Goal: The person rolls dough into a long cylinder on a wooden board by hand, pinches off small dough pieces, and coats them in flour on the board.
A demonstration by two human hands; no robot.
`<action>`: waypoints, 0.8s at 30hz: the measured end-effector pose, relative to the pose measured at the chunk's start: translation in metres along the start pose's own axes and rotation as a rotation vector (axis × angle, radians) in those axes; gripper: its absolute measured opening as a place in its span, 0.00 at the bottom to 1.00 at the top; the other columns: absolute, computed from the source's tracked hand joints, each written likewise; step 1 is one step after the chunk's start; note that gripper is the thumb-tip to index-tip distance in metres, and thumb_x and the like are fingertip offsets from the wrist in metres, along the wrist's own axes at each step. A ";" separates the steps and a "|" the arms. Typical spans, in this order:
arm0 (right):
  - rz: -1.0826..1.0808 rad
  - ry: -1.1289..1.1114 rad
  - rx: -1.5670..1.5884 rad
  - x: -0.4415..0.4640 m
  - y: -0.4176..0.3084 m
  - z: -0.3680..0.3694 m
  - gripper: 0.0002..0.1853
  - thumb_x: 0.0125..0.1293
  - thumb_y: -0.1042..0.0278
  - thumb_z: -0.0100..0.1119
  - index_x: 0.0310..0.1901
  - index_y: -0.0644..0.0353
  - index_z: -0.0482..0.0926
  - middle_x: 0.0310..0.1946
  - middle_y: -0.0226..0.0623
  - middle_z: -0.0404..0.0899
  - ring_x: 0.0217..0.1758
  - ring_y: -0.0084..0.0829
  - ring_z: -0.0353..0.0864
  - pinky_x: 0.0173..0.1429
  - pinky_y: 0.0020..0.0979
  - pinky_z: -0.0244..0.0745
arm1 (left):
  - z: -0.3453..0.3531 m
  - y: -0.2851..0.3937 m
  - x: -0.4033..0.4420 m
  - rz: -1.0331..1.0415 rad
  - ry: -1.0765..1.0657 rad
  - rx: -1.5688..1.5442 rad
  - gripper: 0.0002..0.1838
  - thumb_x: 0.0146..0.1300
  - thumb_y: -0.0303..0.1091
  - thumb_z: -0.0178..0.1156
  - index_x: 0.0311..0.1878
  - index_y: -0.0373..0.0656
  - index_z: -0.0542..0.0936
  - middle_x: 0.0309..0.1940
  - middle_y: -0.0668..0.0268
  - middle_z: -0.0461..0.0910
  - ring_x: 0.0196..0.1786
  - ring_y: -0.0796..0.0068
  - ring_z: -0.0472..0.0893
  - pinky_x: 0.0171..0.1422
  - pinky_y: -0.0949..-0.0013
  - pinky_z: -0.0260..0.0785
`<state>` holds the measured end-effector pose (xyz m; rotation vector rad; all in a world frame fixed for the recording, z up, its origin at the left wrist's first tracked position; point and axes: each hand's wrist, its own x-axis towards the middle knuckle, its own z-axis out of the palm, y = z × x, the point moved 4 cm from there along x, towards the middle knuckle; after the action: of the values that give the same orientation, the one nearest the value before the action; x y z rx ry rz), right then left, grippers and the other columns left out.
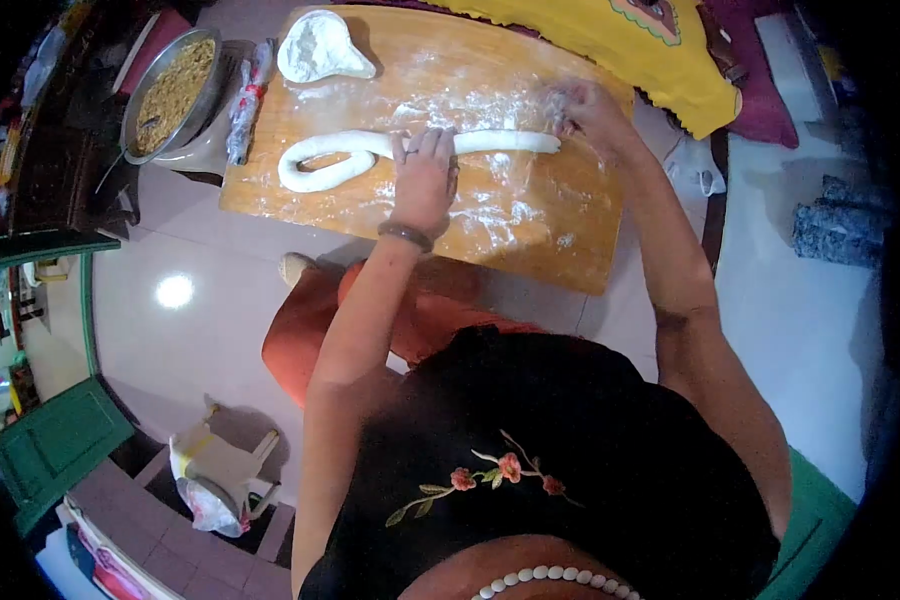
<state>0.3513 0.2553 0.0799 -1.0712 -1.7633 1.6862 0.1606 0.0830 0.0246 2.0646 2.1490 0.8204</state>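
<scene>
Dough (pixel 505 142) is lying on the desk (pixel 260 190), flour (pixel 425 108) probably preventing sticking. Left hand (pixel 427 172) is holding it with bent fingers, seemingly steadying; near its end, blurred right hand (pixel 587 118) is showing unclear opening and grip.

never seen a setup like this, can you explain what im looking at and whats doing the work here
There's no machine here: one person is working with two bare hands. The single picture comes from a camera worn on their head, looking down, so their own black top and arms fill the lower part.

In front of them is a wooden board dusted with white powder. On it lies a long white dough-like rope, its left end curled into a loop, and near the far edge a white container of powder.

The left hand lies over the rope; I can't tell whether it grips or just presses. The right hand is by the rope's right end, its fingers too blurred to tell if they hold anything.
</scene>
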 end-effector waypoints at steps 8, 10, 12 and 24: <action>-0.076 -0.011 -0.505 -0.044 0.075 -0.033 0.16 0.59 0.78 0.52 0.48 0.65 0.79 0.39 0.39 0.82 0.41 0.29 0.82 0.38 0.27 0.80 | 0.003 0.025 0.014 0.059 -0.041 -0.007 0.25 0.62 0.36 0.58 0.62 0.41 0.70 0.56 0.56 0.74 0.60 0.53 0.72 0.72 0.38 0.48; -0.126 0.025 -0.566 -0.051 0.073 -0.034 0.16 0.60 0.75 0.53 0.50 0.64 0.79 0.39 0.40 0.82 0.42 0.33 0.82 0.42 0.33 0.79 | 0.012 0.027 0.021 0.049 -0.079 -0.090 0.25 0.62 0.37 0.59 0.61 0.39 0.70 0.54 0.54 0.75 0.59 0.51 0.73 0.72 0.42 0.49; -0.102 0.204 -0.314 -0.053 0.071 -0.034 0.17 0.62 0.71 0.55 0.52 0.62 0.78 0.36 0.43 0.82 0.39 0.41 0.82 0.45 0.44 0.76 | 0.013 0.027 0.020 0.013 -0.154 -0.131 0.24 0.63 0.37 0.58 0.60 0.37 0.71 0.53 0.53 0.76 0.57 0.49 0.73 0.71 0.46 0.51; -0.211 0.317 -1.253 -0.002 0.074 0.110 0.32 0.66 0.59 0.50 0.72 0.53 0.59 0.71 0.43 0.60 0.77 0.45 0.48 0.77 0.58 0.30 | 0.040 0.024 0.048 0.047 -0.220 0.309 0.32 0.72 0.52 0.37 0.70 0.38 0.62 0.72 0.49 0.59 0.76 0.54 0.55 0.78 0.47 0.39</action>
<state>0.2823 0.1827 -0.0066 -1.3920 -2.5556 0.0945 0.1931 0.1405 0.0156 2.2247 2.2256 0.2578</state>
